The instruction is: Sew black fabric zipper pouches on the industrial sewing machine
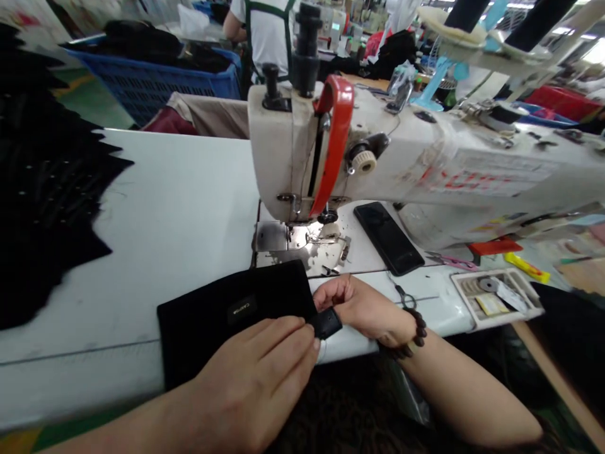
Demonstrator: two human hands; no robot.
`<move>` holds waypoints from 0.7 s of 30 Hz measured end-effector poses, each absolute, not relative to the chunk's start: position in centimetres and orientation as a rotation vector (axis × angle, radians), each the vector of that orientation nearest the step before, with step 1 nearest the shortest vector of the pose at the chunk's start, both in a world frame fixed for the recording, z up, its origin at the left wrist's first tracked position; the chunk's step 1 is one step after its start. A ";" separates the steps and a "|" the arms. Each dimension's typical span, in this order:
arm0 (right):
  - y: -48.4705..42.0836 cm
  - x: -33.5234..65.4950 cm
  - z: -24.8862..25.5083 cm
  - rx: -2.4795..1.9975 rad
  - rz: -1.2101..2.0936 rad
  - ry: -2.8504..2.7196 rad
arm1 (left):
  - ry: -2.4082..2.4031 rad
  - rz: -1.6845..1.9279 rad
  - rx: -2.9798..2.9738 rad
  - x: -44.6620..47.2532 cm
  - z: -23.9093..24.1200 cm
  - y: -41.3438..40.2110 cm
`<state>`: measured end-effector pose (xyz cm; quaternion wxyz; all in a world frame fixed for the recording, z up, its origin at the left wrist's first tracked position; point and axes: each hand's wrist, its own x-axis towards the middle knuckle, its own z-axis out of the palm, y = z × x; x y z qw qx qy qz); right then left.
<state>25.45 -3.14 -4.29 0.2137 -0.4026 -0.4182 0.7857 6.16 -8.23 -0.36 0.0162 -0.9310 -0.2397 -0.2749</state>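
Note:
A black fabric piece [198, 321] with a small lettered label [242, 309] lies on the white table in front of the sewing machine [302, 151]. My left hand [259, 372] rests over its lower right part, fingers closed together at a small black tab [326, 323]. The tab, with a small hole or stud in it, sticks out past the fabric's right edge. My right hand [347, 306], a dark beaded bracelet at its wrist, pinches the tab from the other side with curled fingers. The metal needle plate [273, 236] is just beyond the fabric.
Dark cut pieces [51, 176] are heaped at the left. A black phone [388, 238] lies under the machine arm. To the right are small scissors [406, 297] and a tray [498, 296] with a bobbin. Behind stand a blue crate [155, 79] and a person [269, 38].

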 end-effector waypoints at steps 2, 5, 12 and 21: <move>-4.5 24.4 -4.4 -1.120 2.135 -1.126 | -0.810 -0.883 -2.901 5.3 -0.6 -9.5; -6.3 23.2 -4.6 -1.061 2.061 -1.117 | -0.965 -0.956 -2.954 4.3 -1.8 -11.4; -8.8 21.3 -4.8 -1.010 2.009 -1.147 | -1.488 -1.230 -2.767 3.9 -3.4 -13.1; -9.6 20.8 -4.9 -1.013 1.776 -1.324 | -1.482 -1.253 -2.725 3.7 -3.5 -13.1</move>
